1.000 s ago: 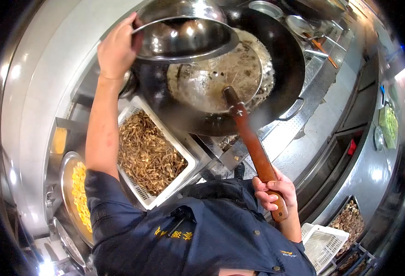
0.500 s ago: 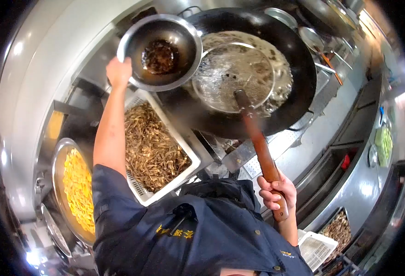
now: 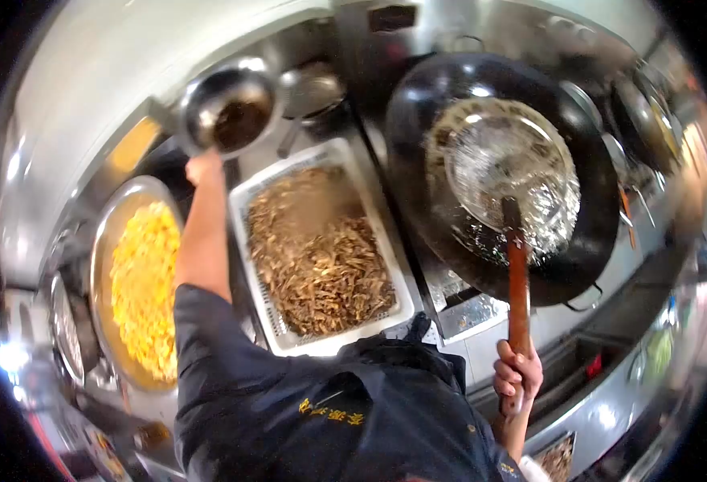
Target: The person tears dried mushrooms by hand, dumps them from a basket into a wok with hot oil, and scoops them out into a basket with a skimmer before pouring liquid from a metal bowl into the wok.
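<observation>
My left hand (image 3: 203,167) grips the near rim of a steel bowl (image 3: 213,90), held out at the upper left. Dark brown matter, too blurred to name, lies in its bottom. My right hand (image 3: 520,373) is wrapped round the wooden handle of a mesh skimmer (image 3: 482,165). The skimmer's round mesh rests in bubbling liquid inside a large black wok (image 3: 414,120). Between my arms stands a white plastic basket (image 3: 404,299) full of brown, shrivelled strips (image 3: 321,265).
A wide steel basin (image 3: 104,249) of yellow pieces (image 3: 146,289) stands to the left. A small pan (image 3: 313,92) sits behind the basket. More lids and utensils lie beyond the wok at right, and a steel counter (image 3: 602,418) runs along the lower right.
The steel bowl in my left hand has moved left, away from the wok's edge. My view has shifted too. The skimmer stays in the wok, still in my right hand.
</observation>
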`<action>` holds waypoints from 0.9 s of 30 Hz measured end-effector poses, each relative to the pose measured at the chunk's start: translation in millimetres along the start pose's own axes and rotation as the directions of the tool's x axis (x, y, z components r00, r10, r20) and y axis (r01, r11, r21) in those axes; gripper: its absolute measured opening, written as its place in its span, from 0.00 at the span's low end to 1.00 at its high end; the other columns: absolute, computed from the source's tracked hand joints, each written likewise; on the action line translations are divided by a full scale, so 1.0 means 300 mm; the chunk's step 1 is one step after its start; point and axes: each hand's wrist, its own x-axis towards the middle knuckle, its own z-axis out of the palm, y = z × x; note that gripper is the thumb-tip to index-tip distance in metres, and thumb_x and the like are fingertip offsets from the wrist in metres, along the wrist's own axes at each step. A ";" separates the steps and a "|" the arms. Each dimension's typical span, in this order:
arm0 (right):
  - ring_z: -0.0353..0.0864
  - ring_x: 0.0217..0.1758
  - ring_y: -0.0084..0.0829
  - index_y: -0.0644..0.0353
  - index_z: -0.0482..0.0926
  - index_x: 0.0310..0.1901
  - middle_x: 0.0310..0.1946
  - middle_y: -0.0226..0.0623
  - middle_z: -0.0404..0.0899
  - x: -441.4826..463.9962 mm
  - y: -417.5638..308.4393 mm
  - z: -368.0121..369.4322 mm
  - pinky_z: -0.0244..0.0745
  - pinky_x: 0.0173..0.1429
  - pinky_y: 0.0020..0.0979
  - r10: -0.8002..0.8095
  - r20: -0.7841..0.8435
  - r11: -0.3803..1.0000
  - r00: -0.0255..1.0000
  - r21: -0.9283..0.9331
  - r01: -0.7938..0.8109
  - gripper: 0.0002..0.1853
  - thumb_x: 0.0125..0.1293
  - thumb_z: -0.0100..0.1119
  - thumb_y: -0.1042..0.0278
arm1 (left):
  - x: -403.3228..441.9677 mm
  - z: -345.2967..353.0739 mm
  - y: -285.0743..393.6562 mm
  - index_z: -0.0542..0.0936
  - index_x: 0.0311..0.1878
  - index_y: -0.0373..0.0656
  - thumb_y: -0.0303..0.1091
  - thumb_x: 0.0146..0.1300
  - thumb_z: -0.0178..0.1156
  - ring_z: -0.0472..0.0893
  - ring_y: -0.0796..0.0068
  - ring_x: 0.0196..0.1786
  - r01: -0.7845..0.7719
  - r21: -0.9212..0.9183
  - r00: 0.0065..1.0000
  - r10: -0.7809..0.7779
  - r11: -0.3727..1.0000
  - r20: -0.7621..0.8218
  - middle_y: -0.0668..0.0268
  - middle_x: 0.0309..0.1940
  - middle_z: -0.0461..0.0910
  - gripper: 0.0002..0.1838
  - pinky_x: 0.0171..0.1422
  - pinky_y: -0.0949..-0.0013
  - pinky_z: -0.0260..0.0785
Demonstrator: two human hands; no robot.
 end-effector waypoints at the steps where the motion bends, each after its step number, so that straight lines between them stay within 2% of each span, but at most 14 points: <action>1: 0.64 0.24 0.18 0.52 0.51 0.83 0.36 0.34 0.63 -0.013 0.024 0.014 0.67 0.19 0.23 -0.013 -0.057 0.997 0.998 -0.082 0.008 0.42 0.72 0.59 0.80 | 0.131 0.127 -0.050 0.89 0.52 0.34 0.63 0.62 0.67 0.90 0.58 0.58 0.073 0.011 0.995 -0.074 0.997 0.059 0.51 0.55 0.89 0.36 0.61 0.58 0.83; 2: 0.63 0.23 0.18 0.52 0.59 0.78 0.37 0.35 0.66 -0.011 0.047 0.028 0.64 0.18 0.23 -0.010 -0.118 0.995 0.993 -0.100 -0.002 0.41 0.68 0.69 0.79 | 0.035 0.097 -0.056 0.88 0.53 0.36 0.62 0.70 0.60 0.90 0.57 0.57 0.078 -0.142 0.992 -0.062 0.987 0.113 0.52 0.55 0.89 0.33 0.59 0.55 0.84; 4: 0.63 0.24 0.18 0.51 0.60 0.78 0.38 0.35 0.68 -0.031 0.099 0.052 0.62 0.19 0.22 -0.044 -0.205 0.989 0.978 -0.149 0.013 0.41 0.67 0.71 0.77 | 0.138 0.228 -0.107 0.85 0.61 0.49 0.51 0.82 0.50 0.90 0.52 0.56 -0.347 0.494 0.936 0.263 0.797 0.234 0.57 0.55 0.90 0.22 0.55 0.50 0.84; 7: 0.64 0.24 0.19 0.54 0.65 0.73 0.35 0.34 0.69 -0.044 0.158 0.091 0.63 0.21 0.23 -0.082 -0.254 0.983 0.964 -0.178 0.037 0.37 0.65 0.74 0.74 | 0.106 0.306 -0.196 0.85 0.58 0.52 0.50 0.78 0.56 0.90 0.53 0.57 -0.668 0.551 0.737 0.546 0.501 0.398 0.57 0.54 0.90 0.18 0.55 0.50 0.84; 12: 0.64 0.23 0.19 0.62 0.70 0.62 0.33 0.34 0.69 -0.107 0.202 0.049 0.63 0.22 0.24 -0.059 -0.250 0.987 0.966 -0.162 0.018 0.28 0.64 0.75 0.72 | 0.199 0.557 -0.304 0.84 0.58 0.44 0.49 0.75 0.61 0.89 0.52 0.50 -0.808 0.351 0.589 0.651 0.473 0.479 0.56 0.49 0.90 0.20 0.57 0.49 0.80; 13: 0.64 0.23 0.19 0.63 0.70 0.60 0.33 0.34 0.69 -0.109 0.203 0.043 0.63 0.22 0.24 -0.027 -0.203 0.990 0.979 -0.139 -0.001 0.27 0.64 0.75 0.73 | 0.287 0.638 -0.356 0.83 0.60 0.43 0.46 0.75 0.63 0.89 0.55 0.50 -0.815 -0.058 0.483 0.730 0.577 0.484 0.56 0.48 0.89 0.19 0.59 0.50 0.80; 14: 0.64 0.23 0.20 0.67 0.71 0.55 0.31 0.35 0.69 -0.110 0.206 0.067 0.63 0.22 0.25 -0.043 -0.234 0.993 0.971 -0.121 0.014 0.23 0.65 0.74 0.73 | 0.342 0.687 -0.364 0.83 0.61 0.42 0.43 0.74 0.65 0.88 0.57 0.50 -0.679 -0.452 0.396 0.807 0.579 0.439 0.55 0.46 0.89 0.19 0.60 0.51 0.79; 15: 0.64 0.23 0.20 0.67 0.71 0.55 0.31 0.35 0.69 -0.110 0.199 0.054 0.63 0.22 0.25 -0.041 -0.241 0.993 0.970 -0.115 0.013 0.23 0.65 0.74 0.73 | 0.351 0.694 -0.337 0.83 0.61 0.42 0.43 0.74 0.65 0.88 0.57 0.50 -0.680 -0.448 0.392 0.805 0.580 0.446 0.55 0.46 0.89 0.19 0.60 0.51 0.79; 16: 0.65 0.23 0.20 0.69 0.73 0.53 0.31 0.36 0.70 -0.119 0.200 0.027 0.63 0.22 0.25 -0.031 -0.194 0.993 0.981 -0.118 0.009 0.21 0.65 0.74 0.74 | 0.361 0.697 -0.312 0.83 0.60 0.40 0.39 0.74 0.65 0.88 0.59 0.50 0.011 -0.676 0.601 0.535 0.737 0.593 0.55 0.47 0.89 0.18 0.62 0.53 0.79; 17: 0.66 0.23 0.20 0.72 0.74 0.51 0.30 0.37 0.70 -0.121 0.195 0.010 0.62 0.22 0.26 -0.015 -0.139 0.993 0.990 -0.117 -0.002 0.19 0.65 0.74 0.74 | 0.387 0.680 -0.306 0.83 0.60 0.37 0.35 0.74 0.65 0.87 0.60 0.50 0.680 -0.594 0.551 0.234 0.430 0.801 0.55 0.49 0.88 0.16 0.63 0.55 0.79; 19: 0.66 0.23 0.21 0.73 0.74 0.48 0.30 0.37 0.71 -0.135 0.167 -0.014 0.62 0.22 0.26 0.016 -0.107 0.996 0.994 -0.081 -0.025 0.18 0.65 0.74 0.74 | 0.398 0.648 -0.330 0.81 0.62 0.31 0.30 0.77 0.61 0.86 0.58 0.55 -0.040 -0.694 0.397 0.648 0.719 0.650 0.53 0.56 0.86 0.16 0.68 0.58 0.79; 21: 0.67 0.23 0.21 0.75 0.75 0.46 0.30 0.37 0.71 -0.138 0.132 -0.039 0.62 0.22 0.27 0.051 -0.059 0.997 0.997 -0.050 -0.054 0.17 0.65 0.74 0.75 | 0.355 0.590 -0.307 0.75 0.67 0.30 0.36 0.78 0.62 0.78 0.58 0.67 0.503 -0.670 0.608 0.328 0.546 0.723 0.54 0.60 0.79 0.23 0.74 0.62 0.77; 23: 0.67 0.22 0.22 0.77 0.75 0.45 0.29 0.38 0.71 -0.137 0.078 -0.083 0.62 0.22 0.28 0.086 -0.010 0.996 0.996 -0.012 -0.086 0.18 0.64 0.75 0.75 | 0.217 0.517 -0.300 0.78 0.65 0.28 0.31 0.77 0.60 0.75 0.60 0.74 0.517 -0.739 0.730 0.228 0.433 0.644 0.51 0.67 0.77 0.20 0.78 0.62 0.73; 27: 0.68 0.21 0.25 0.79 0.75 0.42 0.25 0.42 0.71 -0.129 -0.072 -0.196 0.61 0.22 0.29 0.140 0.168 0.990 0.976 -0.028 -0.138 0.17 0.63 0.74 0.75 | -0.203 0.280 -0.354 0.81 0.58 0.33 0.29 0.69 0.71 0.87 0.61 0.53 0.304 -0.835 0.819 0.322 0.459 0.475 0.55 0.54 0.85 0.18 0.65 0.62 0.83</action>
